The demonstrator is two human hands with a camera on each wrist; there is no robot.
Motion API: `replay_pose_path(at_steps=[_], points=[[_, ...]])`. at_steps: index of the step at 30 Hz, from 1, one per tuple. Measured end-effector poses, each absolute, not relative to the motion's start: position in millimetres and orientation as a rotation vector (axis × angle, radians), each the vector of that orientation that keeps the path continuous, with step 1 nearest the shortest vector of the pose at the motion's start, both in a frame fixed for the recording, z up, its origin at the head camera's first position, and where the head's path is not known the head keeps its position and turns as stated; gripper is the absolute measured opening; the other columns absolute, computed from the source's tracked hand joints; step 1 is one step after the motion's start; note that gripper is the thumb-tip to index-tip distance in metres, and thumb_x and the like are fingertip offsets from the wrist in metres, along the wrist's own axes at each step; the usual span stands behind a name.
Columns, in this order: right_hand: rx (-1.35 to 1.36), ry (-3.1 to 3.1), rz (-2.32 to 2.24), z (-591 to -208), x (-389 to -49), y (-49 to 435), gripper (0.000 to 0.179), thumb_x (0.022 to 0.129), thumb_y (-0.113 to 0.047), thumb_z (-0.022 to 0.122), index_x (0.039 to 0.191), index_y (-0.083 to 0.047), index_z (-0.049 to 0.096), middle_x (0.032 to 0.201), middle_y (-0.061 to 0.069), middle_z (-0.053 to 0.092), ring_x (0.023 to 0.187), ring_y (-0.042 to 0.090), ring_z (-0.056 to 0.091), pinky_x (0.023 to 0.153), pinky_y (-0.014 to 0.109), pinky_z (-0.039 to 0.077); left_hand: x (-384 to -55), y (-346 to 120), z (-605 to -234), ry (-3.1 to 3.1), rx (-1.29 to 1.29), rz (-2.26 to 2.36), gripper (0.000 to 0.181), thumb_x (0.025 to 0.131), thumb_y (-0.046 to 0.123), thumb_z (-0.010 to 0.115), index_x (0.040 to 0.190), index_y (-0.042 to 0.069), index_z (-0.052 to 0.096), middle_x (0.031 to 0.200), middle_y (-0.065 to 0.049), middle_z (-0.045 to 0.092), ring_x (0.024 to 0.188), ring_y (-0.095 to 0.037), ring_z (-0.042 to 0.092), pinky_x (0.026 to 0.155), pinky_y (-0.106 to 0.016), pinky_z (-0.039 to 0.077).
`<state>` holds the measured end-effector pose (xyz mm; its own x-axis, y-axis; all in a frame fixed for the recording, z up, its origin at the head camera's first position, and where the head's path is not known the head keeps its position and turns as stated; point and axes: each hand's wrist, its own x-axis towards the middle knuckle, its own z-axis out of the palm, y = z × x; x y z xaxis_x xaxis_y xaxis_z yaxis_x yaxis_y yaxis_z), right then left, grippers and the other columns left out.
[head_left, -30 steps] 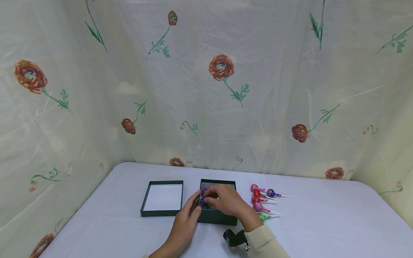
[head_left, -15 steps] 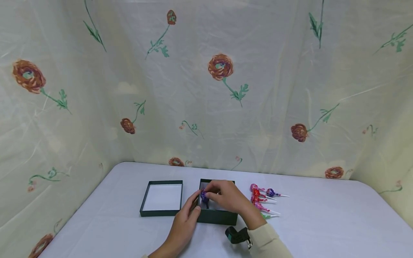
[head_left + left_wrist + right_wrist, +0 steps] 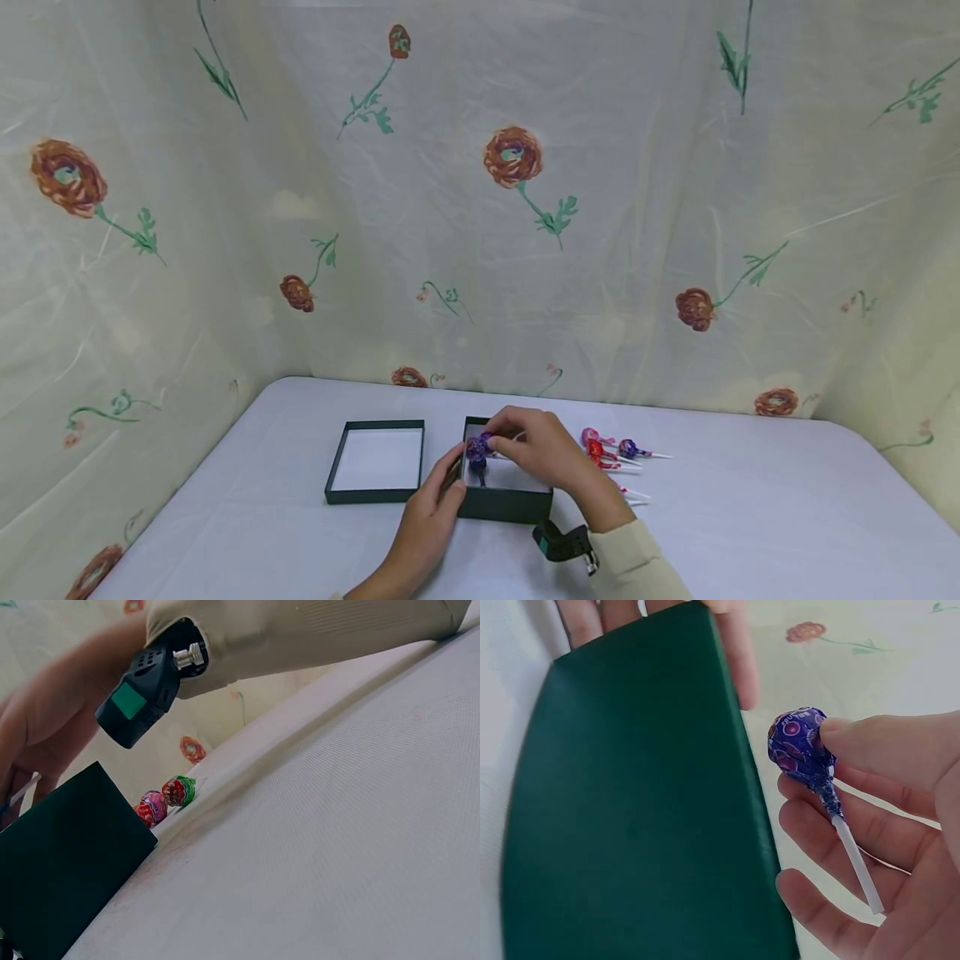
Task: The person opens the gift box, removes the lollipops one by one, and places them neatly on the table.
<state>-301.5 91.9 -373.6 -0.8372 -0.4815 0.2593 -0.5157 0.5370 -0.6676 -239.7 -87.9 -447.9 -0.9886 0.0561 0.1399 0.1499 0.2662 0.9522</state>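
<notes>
With the lid point(image 3: 377, 458) off and lying open side up, lower left of centre in the head view, the box point(image 3: 506, 505) sits open at lower centre. Left hand point(image 3: 431, 517) is between the two: fingers nearly straight along the box's left side, thumb at its near corner, presumably steadying it. Boxed purple lollipop point(image 3: 477, 470) lies inside, left end. Held purple lollipop point(image 3: 799, 746) is just above that one in the head view, over the box. Right hand point(image 3: 543, 450) pinches it by the wrapped head, thumb against fingers; remaining fingers half bent.

Right of the box, lower right of centre: loose lollipops on the tablecloth point(image 3: 780, 508): pink point(image 3: 591, 435), red and another purple point(image 3: 628, 448), more partly behind the forearm, so no full count. Left wrist view adds a red-and-green lollipop point(image 3: 179, 791), centre left.

Status, my read: part-way. Lid off, one in box, one in hand; loose group outside, lid not on.
</notes>
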Motion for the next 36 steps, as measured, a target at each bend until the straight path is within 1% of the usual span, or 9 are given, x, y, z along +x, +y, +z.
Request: replay_pose_path(at_steps=[8, 11, 17, 27, 30, 36], points=[[0.839, -2.717, 1.2, -365.2, -298.6, 103.3, 0.01, 0.091, -0.017, 0.067, 0.1, -0.015, 0.07, 0.091, -0.006, 0.069, 0.085, 0.009, 0.064, 0.081, 0.033, 0.056, -240.2, -87.9, -447.8, -2.436, -0.193, -1.822, 0.046, 0.102, 0.022, 0.043, 0.147, 0.027, 0.039, 0.152, -0.006, 0.038, 0.138, -0.027, 0.036, 0.108, -0.048, 0.035], [0.829, -2.724, 1.209, -362.3, -297.3, 109.2, 0.011, 0.091, -0.016, 0.067, 0.101, -0.015, 0.07, 0.092, -0.005, 0.069, 0.085, 0.011, 0.065, 0.08, 0.034, 0.057, -240.2, -87.8, -447.6, -2.431, -0.19, -1.828, 0.046, 0.102, 0.022, 0.044, 0.147, 0.026, 0.04, 0.152, -0.006, 0.037, 0.138, -0.027, 0.036, 0.108, -0.048, 0.034], [0.75, -2.758, 1.214, -356.5, -295.2, 121.9, 0.012, 0.091, -0.015, 0.067, 0.102, -0.017, 0.07, 0.093, -0.007, 0.069, 0.088, 0.012, 0.064, 0.081, 0.036, 0.056, -240.2, -86.7, -446.4, -2.432, -0.161, -1.833, 0.046, 0.101, 0.02, 0.044, 0.147, 0.027, 0.04, 0.153, -0.006, 0.036, 0.139, -0.028, 0.034, 0.108, -0.049, 0.033], [0.743, -2.774, 1.172, -349.8, -296.3, 148.7, 0.013, 0.09, -0.014, 0.068, 0.102, -0.011, 0.071, 0.094, -0.002, 0.068, 0.085, 0.012, 0.064, 0.076, 0.033, 0.055, -240.0, -87.9, -447.2, -2.419, -0.152, -1.836, 0.046, 0.101, 0.021, 0.045, 0.146, 0.029, 0.04, 0.153, -0.006, 0.035, 0.14, -0.027, 0.032, 0.11, -0.049, 0.031], [0.723, -2.785, 1.169, -348.1, -296.7, 156.6, 0.017, 0.09, -0.014, 0.067, 0.105, -0.009, 0.071, 0.095, 0.0, 0.069, 0.085, 0.014, 0.064, 0.076, 0.034, 0.056, -240.5, -88.1, -448.6, -2.417, -0.155, -1.84, 0.046, 0.101, 0.021, 0.045, 0.146, 0.029, 0.04, 0.153, -0.007, 0.036, 0.14, -0.028, 0.032, 0.11, -0.05, 0.031], [0.621, -2.805, 1.145, -344.4, -296.6, 173.1, 0.023, 0.091, -0.015, 0.065, 0.113, -0.009, 0.07, 0.103, 0.002, 0.07, 0.092, 0.019, 0.065, 0.08, 0.037, 0.057, -240.7, -87.1, -449.8, -2.421, -0.166, -1.864, 0.047, 0.101, 0.021, 0.044, 0.147, 0.029, 0.04, 0.153, -0.006, 0.035, 0.14, -0.026, 0.033, 0.109, -0.049, 0.032]])
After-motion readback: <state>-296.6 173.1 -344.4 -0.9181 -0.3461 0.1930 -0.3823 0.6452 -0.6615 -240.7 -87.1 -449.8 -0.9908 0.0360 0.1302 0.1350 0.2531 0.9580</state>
